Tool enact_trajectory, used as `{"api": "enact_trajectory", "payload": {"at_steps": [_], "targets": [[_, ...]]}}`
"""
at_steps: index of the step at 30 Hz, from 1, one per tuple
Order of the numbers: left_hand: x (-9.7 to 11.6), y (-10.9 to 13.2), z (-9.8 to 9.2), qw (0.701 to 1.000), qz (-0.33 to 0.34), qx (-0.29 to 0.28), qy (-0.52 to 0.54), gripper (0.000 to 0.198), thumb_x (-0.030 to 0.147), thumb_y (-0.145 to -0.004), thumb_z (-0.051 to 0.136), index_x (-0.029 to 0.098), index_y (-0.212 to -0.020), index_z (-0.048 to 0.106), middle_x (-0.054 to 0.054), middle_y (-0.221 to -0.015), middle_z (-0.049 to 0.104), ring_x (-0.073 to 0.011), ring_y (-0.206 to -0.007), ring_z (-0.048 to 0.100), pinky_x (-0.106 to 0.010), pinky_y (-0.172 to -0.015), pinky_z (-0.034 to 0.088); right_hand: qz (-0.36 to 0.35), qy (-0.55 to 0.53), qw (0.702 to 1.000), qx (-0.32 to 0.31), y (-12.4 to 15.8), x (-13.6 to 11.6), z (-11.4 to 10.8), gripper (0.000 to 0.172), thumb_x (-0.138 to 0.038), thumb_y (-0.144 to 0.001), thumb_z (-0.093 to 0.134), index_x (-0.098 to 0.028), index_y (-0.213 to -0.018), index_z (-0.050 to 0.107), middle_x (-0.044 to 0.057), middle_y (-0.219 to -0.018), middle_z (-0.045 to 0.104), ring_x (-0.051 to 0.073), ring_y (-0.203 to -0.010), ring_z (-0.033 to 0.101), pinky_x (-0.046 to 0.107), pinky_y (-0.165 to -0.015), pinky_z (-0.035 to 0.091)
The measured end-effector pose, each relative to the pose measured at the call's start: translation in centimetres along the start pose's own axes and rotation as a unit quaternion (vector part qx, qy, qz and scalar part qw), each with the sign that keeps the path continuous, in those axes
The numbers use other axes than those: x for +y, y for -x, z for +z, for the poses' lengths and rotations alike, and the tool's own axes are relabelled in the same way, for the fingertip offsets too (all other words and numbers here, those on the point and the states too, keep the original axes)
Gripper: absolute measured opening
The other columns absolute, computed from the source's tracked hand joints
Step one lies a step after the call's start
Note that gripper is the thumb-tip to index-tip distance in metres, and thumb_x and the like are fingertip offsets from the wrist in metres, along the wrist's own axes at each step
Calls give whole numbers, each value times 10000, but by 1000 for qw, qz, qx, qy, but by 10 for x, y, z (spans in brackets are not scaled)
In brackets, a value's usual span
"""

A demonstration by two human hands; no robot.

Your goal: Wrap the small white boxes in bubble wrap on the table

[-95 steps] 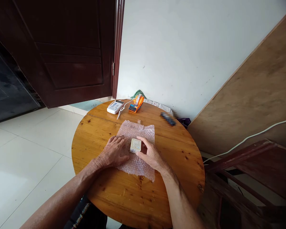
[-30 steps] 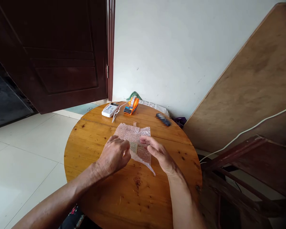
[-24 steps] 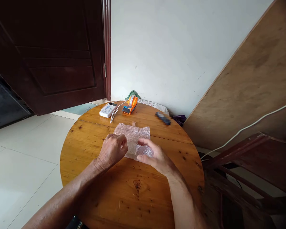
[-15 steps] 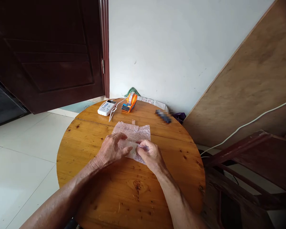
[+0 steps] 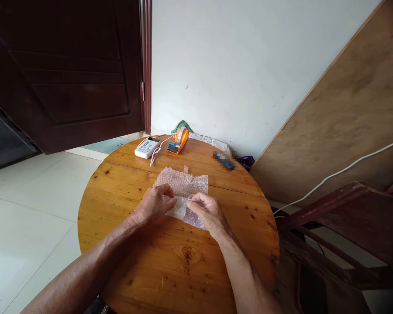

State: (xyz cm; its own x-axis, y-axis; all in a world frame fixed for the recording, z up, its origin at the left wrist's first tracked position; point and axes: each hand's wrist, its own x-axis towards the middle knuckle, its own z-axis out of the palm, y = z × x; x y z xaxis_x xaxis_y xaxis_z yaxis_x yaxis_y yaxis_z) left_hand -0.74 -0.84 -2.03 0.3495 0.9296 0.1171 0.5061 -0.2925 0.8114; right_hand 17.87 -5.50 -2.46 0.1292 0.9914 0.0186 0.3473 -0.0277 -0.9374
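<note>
A sheet of pinkish bubble wrap [image 5: 185,183] lies on the round wooden table [image 5: 150,266]. Its near part is folded over a small box, which shows only faintly through the plastic at the fold [image 5: 180,208]. My left hand [image 5: 155,204] pinches the folded wrap at its left side, fingers curled. My right hand [image 5: 208,212] presses and grips the wrap on the right side, fingers bent onto it. The two hands are close together over the bundle.
At the table's far edge stand an orange tape dispenser [image 5: 179,141], a white device [image 5: 145,147] with a white cord, and a dark small object [image 5: 224,160]. A short tape strip [image 5: 185,168] lies by the wrap. A dark door stands left; wooden boards lean right.
The box lay bare on the flat wrap; the near edge has since been folded over it, and both hands have closed in on the bundle.
</note>
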Motion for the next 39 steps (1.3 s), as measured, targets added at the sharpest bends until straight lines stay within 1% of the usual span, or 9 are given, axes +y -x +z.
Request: {"api": "enact_trajectory", "payload": {"at_steps": [3, 9, 14, 21, 27, 34, 39], "targets": [[0, 0, 0, 1000, 2, -8, 9, 52, 210, -749, 621, 170, -716, 626, 10, -734, 680, -130, -684, 596, -221, -639, 437, -2, 2, 1000, -7, 0, 0, -1, 165, -330, -699, 657, -207, -610, 592, 7, -759, 676, 137, -642, 552, 240, -568, 419], [0, 0, -1, 999, 1, -17, 31, 43, 186, -731, 606, 165, -700, 628, 22, -686, 646, -114, -638, 559, -206, -596, 410, 0, -2, 1000, -11, 1, 1, -1, 171, -310, -690, 650, -211, -578, 567, -2, -708, 649, 139, -638, 543, 237, -555, 414], [1, 1, -1, 999, 1, -19, 37, 64, 211, -726, 597, 165, -689, 621, 27, -645, 613, -111, -610, 529, -205, -578, 396, -3, -11, 1000, -12, 0, 2, 0, 188, -310, -681, 647, -211, -564, 539, 1, -711, 650, 144, -649, 555, 237, -557, 427], [0, 1, -1, 999, 3, -15, 36, 92, 237, -742, 584, 163, -695, 615, 18, -661, 614, -119, -635, 531, -215, -596, 398, 8, -10, 1000, -13, 1, -1, 0, 179, -314, -675, 647, -211, -566, 548, 2, -713, 651, 143, -649, 548, 239, -554, 412], [1, 1, 0, 1000, 13, -6, 18, 79, 220, -745, 580, 171, -693, 615, 15, -681, 628, -126, -660, 553, -227, -635, 411, 3, -2, 1000, -11, 2, -2, 0, 189, -314, -678, 650, -214, -560, 541, -1, -716, 660, 147, -655, 566, 242, -561, 423], [1, 1, 0, 1000, 12, -5, 17, 79, 216, -743, 584, 172, -682, 605, 22, -657, 612, -120, -640, 540, -216, -609, 401, 6, -2, 1000, -16, 2, -2, -1, 192, -315, -677, 647, -218, -555, 535, 2, -696, 657, 156, -662, 573, 249, -562, 420], [1, 2, 0, 1000, 13, -4, 17, 87, 216, -753, 583, 171, -682, 601, 26, -651, 602, -116, -635, 531, -218, -611, 392, -4, 2, 1000, -11, 2, -2, -1, 200, -304, -674, 642, -219, -539, 522, 3, -725, 669, 156, -665, 574, 258, -581, 428]]}}
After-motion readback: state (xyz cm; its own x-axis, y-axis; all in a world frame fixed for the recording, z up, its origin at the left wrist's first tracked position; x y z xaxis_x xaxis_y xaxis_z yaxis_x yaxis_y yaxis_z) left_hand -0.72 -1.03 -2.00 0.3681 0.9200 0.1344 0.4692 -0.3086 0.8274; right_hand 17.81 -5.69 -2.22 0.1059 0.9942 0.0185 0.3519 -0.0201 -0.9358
